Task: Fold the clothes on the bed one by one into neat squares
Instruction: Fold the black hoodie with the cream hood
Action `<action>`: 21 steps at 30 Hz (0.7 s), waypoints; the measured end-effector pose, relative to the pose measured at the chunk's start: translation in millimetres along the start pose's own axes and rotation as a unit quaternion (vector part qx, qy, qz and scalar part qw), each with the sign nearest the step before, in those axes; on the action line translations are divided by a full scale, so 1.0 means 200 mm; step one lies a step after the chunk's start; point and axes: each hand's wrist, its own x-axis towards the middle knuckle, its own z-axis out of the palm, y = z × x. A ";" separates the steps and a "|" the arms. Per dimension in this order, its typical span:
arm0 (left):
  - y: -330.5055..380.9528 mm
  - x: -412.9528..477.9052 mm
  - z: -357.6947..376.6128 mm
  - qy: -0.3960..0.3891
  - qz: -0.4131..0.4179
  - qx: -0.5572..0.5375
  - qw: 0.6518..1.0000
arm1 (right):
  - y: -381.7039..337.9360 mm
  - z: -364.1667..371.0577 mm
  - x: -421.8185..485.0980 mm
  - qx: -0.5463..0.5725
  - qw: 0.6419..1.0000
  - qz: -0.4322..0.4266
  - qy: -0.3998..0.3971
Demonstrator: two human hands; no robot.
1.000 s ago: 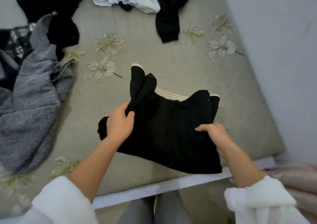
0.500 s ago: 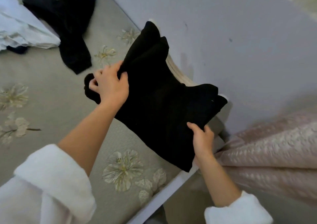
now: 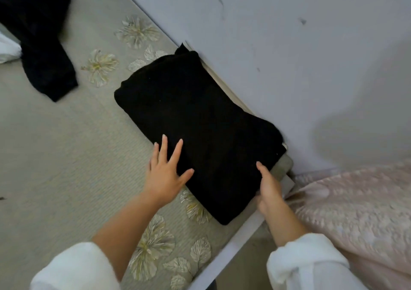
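A folded black garment (image 3: 195, 120) lies flat as a rough rectangle at the corner of the bed (image 3: 55, 156), close against the wall. A strip of cream fabric (image 3: 222, 82) shows under its wall-side edge. My left hand (image 3: 165, 174) rests flat on the garment's near-left edge with its fingers spread. At the near-right edge, my right hand (image 3: 270, 192) has its thumb on top of the cloth and its fingers hidden beneath it.
Another black garment (image 3: 44, 63) lies unfolded at the upper left, with a bit of white cloth (image 3: 6, 49) beside it. The grey wall (image 3: 289, 45) borders the bed on the right. A pink quilted fabric (image 3: 355, 212) lies beyond the white bed frame (image 3: 233, 252).
The black garment, held up in both hands before, now lies flat at the bed's corner by the wall. My left hand has let go and spread flat on it.
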 end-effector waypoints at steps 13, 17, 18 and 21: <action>0.10 -0.10 0.26 -0.055 0.024 0.177 0.982 | 0.12 -0.01 -0.03 -0.508 0.771 -0.341 0.179; 0.08 -0.06 0.23 -0.084 0.041 0.167 0.982 | 0.26 0.01 -0.01 -0.685 0.650 -0.330 -0.018; 0.07 -0.06 0.21 -0.096 0.044 0.161 0.981 | 0.27 0.00 0.00 -0.702 0.641 -0.308 -0.034; 0.06 -0.02 0.15 -0.147 0.044 0.118 0.981 | 0.21 0.02 0.02 -0.747 0.604 -0.273 -0.050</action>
